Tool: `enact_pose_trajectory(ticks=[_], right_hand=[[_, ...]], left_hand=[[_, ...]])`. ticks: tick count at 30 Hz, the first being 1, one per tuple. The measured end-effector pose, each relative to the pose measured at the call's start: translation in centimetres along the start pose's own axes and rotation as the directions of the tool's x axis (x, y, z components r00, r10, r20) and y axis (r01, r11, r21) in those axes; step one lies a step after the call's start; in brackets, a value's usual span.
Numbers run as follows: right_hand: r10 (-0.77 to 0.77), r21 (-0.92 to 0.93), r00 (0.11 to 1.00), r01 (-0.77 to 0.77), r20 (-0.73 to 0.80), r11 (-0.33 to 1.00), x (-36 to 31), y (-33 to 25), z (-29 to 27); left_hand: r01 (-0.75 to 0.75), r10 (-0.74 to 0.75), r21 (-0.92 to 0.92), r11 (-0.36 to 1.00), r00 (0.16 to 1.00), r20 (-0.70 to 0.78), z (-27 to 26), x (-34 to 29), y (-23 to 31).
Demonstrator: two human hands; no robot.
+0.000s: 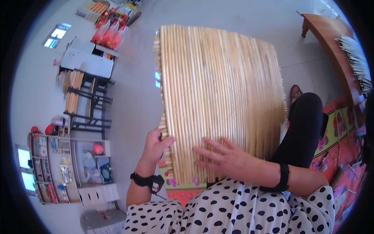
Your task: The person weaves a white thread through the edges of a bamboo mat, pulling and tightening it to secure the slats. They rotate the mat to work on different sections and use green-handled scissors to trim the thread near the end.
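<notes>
Extending beneath right hand (228, 159): stick panel (222, 89).

Head view, wide fisheye, left camera of worn pair: looks steeply down from above polka-dot blouse (233, 206), facing ahead. Panel of pale slender sticks (218, 89) very near, filling middle; left hand (155, 145) and right hand (228, 159) near, at lower centre. Grey floor (136, 85) farther off; shelving unit (73, 154) toward left rim, wooden table (331, 31) at upper right.

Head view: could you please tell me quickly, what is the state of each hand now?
Left hand: closed, holding the left edge of the stick panel.
Right hand: open, resting on the face of the panel.
</notes>
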State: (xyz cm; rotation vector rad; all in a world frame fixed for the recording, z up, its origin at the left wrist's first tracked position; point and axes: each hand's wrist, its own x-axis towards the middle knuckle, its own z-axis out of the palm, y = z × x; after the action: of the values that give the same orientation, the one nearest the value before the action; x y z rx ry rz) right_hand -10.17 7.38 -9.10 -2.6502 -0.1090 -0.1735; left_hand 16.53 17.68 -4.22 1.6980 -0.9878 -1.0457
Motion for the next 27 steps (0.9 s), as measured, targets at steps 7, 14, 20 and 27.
enact_pose_trajectory(ticks=[7, 14, 20, 27], right_hand=[[0.035, -0.045, 0.998, -0.037, -0.051, 0.998, -0.4, -0.3, 0.0], [0.035, -0.026, 0.983, -0.040, -0.179, 0.999, 0.4, -1.4, -0.6], [-0.021, -0.012, 0.976, 0.018, -0.217, 1.000, 0.8, -1.8, -0.4], [-0.183, 0.094, 0.979, 0.192, -0.090, 0.977, 1.9, -2.7, -0.6]], left_hand=[[-0.004, 0.005, 0.038, 0.999, 1.000, -0.023, 0.5, 0.6, 1.1], [-0.007, 0.007, 0.026, 1.000, 1.000, 0.028, 0.3, 0.4, 1.4], [0.005, -0.009, 0.052, 0.999, 0.998, 0.067, 0.0, 0.3, 1.5], [-0.011, 0.010, 0.047, 0.999, 1.000, 0.027, 0.0, 0.7, 1.2]])
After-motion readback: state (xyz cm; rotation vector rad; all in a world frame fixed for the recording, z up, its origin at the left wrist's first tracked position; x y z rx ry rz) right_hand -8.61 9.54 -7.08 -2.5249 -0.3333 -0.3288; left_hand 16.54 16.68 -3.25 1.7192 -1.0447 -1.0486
